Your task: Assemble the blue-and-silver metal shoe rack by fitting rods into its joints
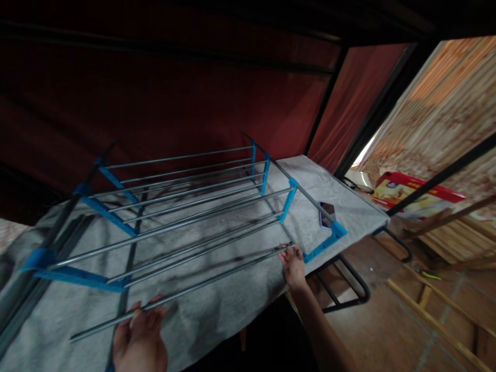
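Note:
A rack of grey metal rods and blue plastic connectors [186, 206] lies on its side on a grey cloth-covered surface [217, 310]. A loose grey metal rod [186, 292] runs along the near side of the rack. My left hand [140, 338] grips this rod near its left end, fingers curled over it. My right hand [293, 264] pinches the rod's right end, close to a blue connector [327, 240] at the rack's near right corner.
A phone [326, 213] lies on the cloth by the blue corner connector. A red and yellow box [414, 196] sits at the right beyond the surface. Black metal frame tubes [351, 281] stick out below the edge. Wooden slats [437, 320] lie on the floor. Dark red fabric hangs behind.

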A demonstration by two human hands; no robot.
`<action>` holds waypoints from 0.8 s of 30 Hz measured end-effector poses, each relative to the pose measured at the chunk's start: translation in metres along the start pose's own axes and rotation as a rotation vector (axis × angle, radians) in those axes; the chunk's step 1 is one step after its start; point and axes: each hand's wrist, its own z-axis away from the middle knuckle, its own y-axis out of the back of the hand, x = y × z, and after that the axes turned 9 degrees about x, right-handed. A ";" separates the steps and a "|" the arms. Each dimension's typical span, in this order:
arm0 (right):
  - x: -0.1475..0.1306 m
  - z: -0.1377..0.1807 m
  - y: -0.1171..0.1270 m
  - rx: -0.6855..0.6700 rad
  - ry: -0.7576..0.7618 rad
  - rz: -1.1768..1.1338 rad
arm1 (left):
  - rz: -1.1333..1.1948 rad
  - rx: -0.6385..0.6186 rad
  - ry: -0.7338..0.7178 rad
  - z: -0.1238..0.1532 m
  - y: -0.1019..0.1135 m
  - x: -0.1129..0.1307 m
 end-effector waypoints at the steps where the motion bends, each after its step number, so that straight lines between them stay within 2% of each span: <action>1: 0.000 0.001 0.001 0.004 -0.007 -0.006 | 0.007 0.013 0.044 0.014 -0.005 0.000; 2: 0.000 0.002 0.001 0.007 -0.014 -0.011 | -0.024 -0.015 0.083 0.029 -0.011 0.001; 4: -0.002 0.005 0.001 -0.003 -0.024 -0.006 | -0.087 -0.068 0.047 0.057 -0.020 0.003; 7: -0.006 0.011 0.002 -0.032 -0.037 0.029 | -0.189 -0.194 -0.113 0.090 -0.030 0.010; 10: -0.006 0.020 0.003 -0.057 -0.054 0.072 | -0.280 -0.396 -0.295 0.107 -0.038 0.023; 14: 0.003 0.038 0.006 -0.164 -0.079 0.108 | -0.325 -0.532 -0.505 0.112 -0.048 0.044; 18: 0.016 0.063 0.001 -0.289 -0.159 0.191 | -0.392 -0.607 -0.625 0.111 -0.051 0.055; 21: 0.029 0.089 -0.004 -0.412 -0.276 0.269 | -0.417 -0.596 -0.660 0.108 -0.050 0.055; 24: 0.044 0.119 -0.005 -0.606 -0.382 0.384 | -0.427 -0.546 -0.669 0.104 -0.052 0.054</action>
